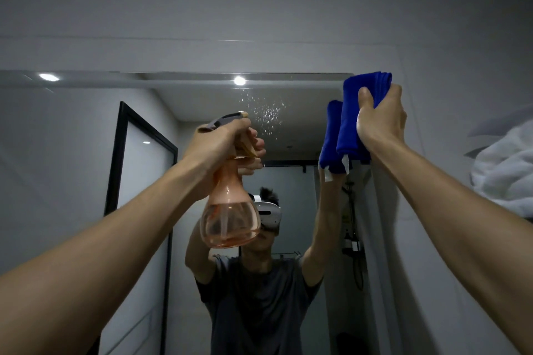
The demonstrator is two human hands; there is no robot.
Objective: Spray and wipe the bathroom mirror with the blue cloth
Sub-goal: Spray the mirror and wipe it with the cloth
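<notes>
Nearest the camera, two bare forearms rise from the lower corners toward the bathroom mirror (202, 101), and each ends in a closed grip. The left hand (222, 141) is clamped round the neck of a peach-tinted spray bottle (230, 210), fingers curled at the trigger under its grey head, nozzle aimed at the mirror; the bottle's round transparent belly hangs below the fist and is partly filled with liquid. The right hand (380, 121) is clamped on the folded blue cloth (357, 115), thumb across its front, holding it at the mirror's upper right corner, where the cloth lies against or just off the glass; which of the two cannot be told. A white tag hangs from the cloth's lower edge. A patch of fine spray droplets (265, 112) speckles the mirror just below its top edge, between bottle head and cloth. Reflected in the mirror are the person in a dark grey T-shirt wearing a white headset, both arms raised, a black-framed glass door on the mirror's left part, ceiling spotlights and a shower fitting near its right edge. Right of the mirror, past the right forearm, a white towel (507, 170) is bundled against the grey wall (259, 8).
</notes>
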